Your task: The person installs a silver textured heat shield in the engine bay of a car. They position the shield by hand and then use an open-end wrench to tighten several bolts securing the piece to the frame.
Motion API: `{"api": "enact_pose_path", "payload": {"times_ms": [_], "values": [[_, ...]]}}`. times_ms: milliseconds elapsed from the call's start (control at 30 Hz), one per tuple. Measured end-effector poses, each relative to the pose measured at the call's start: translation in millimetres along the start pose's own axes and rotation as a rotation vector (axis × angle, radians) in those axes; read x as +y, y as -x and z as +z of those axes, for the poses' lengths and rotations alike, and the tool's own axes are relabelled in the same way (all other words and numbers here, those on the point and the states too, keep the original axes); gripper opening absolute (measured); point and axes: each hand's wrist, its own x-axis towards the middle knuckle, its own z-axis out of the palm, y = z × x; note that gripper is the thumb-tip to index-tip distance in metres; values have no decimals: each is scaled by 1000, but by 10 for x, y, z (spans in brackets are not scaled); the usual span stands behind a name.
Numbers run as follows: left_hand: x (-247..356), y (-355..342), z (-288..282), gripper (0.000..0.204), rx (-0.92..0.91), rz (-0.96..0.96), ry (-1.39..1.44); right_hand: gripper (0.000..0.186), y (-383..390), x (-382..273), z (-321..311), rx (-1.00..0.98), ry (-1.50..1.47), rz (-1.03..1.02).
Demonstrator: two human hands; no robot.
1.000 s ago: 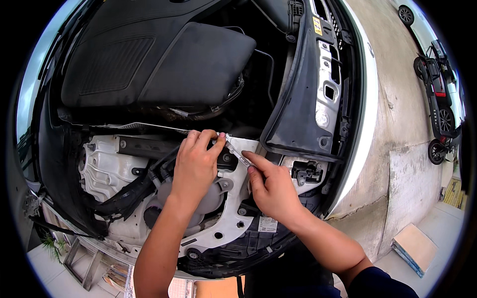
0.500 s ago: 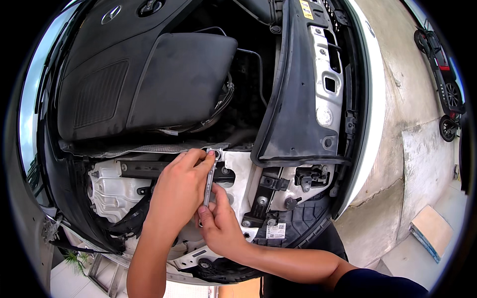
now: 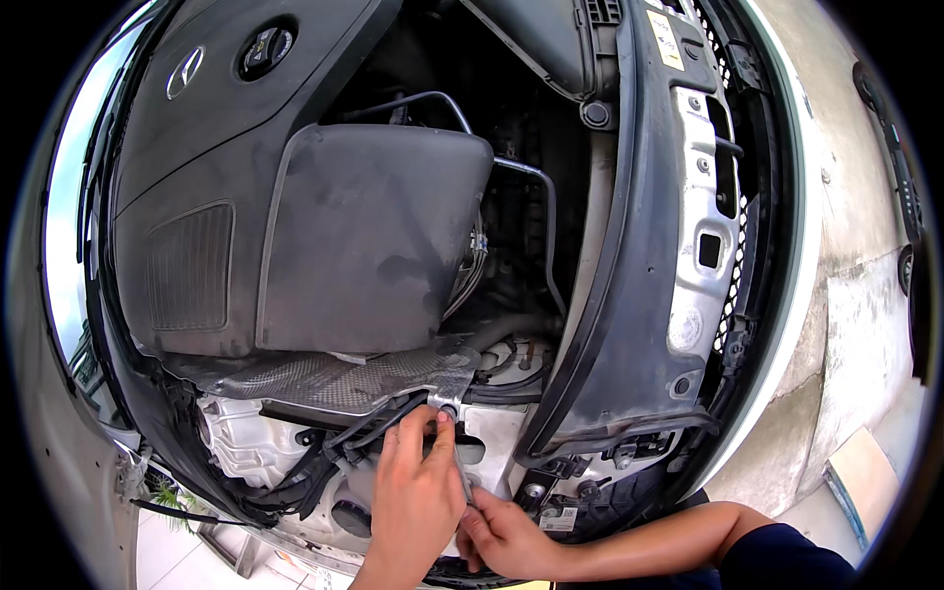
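A slim metal wrench [image 3: 465, 482] lies along the side of the engine bay, its upper end at a bolt by the edge of the silver heat shield [image 3: 324, 383]. My left hand [image 3: 418, 492] is closed at that upper end, with thumb and index finger pressed around the wrench head. Lower down, my right hand [image 3: 506, 539] has its fingers wrapped around the other end of the shaft. Beneath both hands is the white metal body panel [image 3: 500, 428]. My fingers hide the bolt and much of the wrench.
A black engine cover [image 3: 369, 236] fills the middle of the bay. Along the right run a black plastic trim panel [image 3: 615, 265] and the silver front crossmember [image 3: 693, 285]. Black hoses [image 3: 379, 423] pass beside my left hand. A white reservoir-like part [image 3: 246, 442] sits further left.
My view has shifted, so the engine bay and hands appear lower, and more hoses beside the heat shield show. Both hands stay on the wrench, whose upper end remains at the same spot.
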Motion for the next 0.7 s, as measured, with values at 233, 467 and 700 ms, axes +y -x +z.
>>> {"api": "enact_pose_path", "payload": {"times_ms": [233, 467, 700], "values": [[13, -49, 70, 35, 45, -76, 20, 20, -446, -130, 435, 134, -283, -266], [123, -105, 195, 25, 273, -241, 72, 31, 58, -107, -285, 95, 268, -267], [344, -34, 384, 26, 347, -442, 192, 16, 184, -76, -566, -133, 152, 4]]}}
